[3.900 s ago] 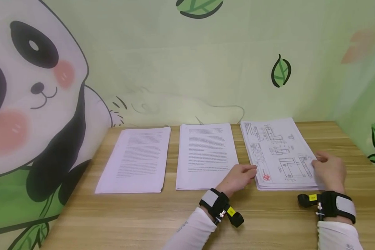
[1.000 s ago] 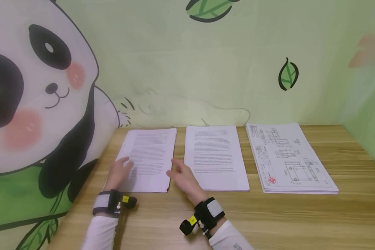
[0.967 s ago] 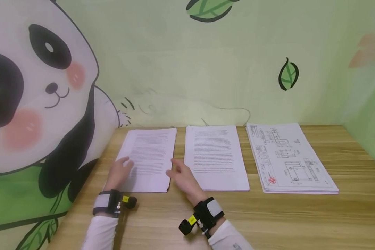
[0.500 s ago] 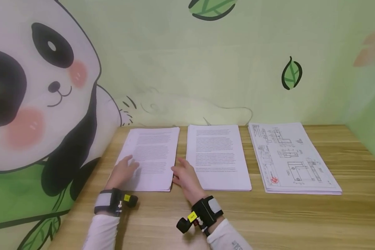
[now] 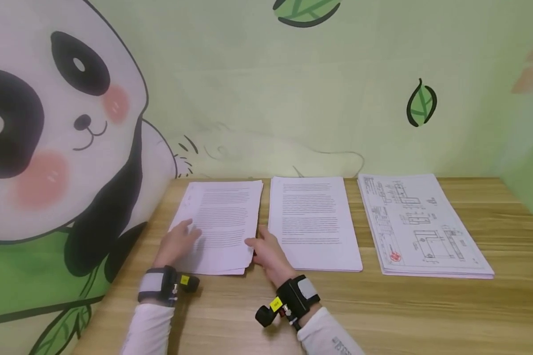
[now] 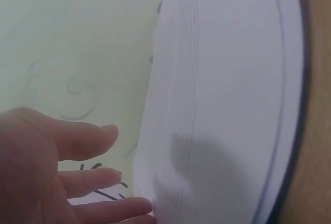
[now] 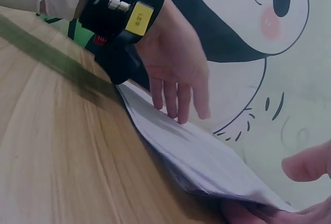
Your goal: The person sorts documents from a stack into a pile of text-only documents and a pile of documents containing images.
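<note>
On the left of the wooden table lies a stack of printed paper [image 5: 224, 217], its right front corner raised off the sheets below. My left hand [image 5: 177, 241] is at its left edge, fingers extended and thumb over the page. In the left wrist view that hand [image 6: 36, 167] is beside the stack's edge [image 6: 232, 79]. My right hand [image 5: 271, 256] grips the opposite edge, one fingertip overlapping the top page. The right wrist view shows its fingers [image 7: 243, 213] under the lifted paper [image 7: 191, 151], the left hand [image 7: 178, 63] across from them.
A second stack of text pages [image 5: 313, 217] lies just right of my right hand. Further right is a stack of technical drawings [image 5: 417, 222] with a red stamp. A green wall [image 5: 266, 98] with a panda picture closes off the table's back.
Both hands have left the drawings stack for the left stack. Over the last half second the right fingers slid under its right edge, and the front corner rose. The left hand barely moved.
</note>
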`<state>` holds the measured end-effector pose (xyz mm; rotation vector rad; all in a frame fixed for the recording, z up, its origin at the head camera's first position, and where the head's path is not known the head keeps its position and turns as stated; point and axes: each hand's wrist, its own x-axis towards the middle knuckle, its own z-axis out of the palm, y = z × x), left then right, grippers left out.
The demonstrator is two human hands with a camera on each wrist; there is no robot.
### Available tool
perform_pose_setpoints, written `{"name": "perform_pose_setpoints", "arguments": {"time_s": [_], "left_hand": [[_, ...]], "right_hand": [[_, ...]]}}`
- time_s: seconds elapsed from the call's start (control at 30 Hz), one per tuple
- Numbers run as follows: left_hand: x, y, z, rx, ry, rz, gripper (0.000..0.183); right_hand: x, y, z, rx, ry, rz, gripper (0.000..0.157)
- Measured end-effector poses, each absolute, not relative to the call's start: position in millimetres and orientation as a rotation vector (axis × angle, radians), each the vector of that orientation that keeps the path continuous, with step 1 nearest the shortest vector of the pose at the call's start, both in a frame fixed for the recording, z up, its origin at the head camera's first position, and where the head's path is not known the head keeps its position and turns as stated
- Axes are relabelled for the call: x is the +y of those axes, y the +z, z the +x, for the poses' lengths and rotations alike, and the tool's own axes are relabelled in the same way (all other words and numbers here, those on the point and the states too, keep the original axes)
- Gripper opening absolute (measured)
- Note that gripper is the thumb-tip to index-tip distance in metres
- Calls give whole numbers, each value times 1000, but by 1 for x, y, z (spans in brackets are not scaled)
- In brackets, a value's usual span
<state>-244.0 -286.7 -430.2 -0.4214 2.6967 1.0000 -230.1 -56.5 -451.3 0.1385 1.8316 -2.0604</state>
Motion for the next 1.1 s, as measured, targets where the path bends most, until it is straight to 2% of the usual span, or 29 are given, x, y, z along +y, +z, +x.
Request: {"name": "perform_pose_setpoints", "arguments": {"time_s": [0.23,0.5,0.83,1.1], "left_hand": [[-278,-423,-244,2709,1063,-425,62],[-278,-423,-246,2652,1164,-521,59],[-278,-426,-243,2667,1185,-488,58],[-278,-427,-245,2647,1203,-527,59]], "right_hand": [[-54,-458,-232,1924,-2051,119,44],[-49,-454,-233,1943,-2049,152,54],[-48,-461,-233,2122,-1942,80,42],[-39,-451,-236,2073,-2019,79,47]]}}
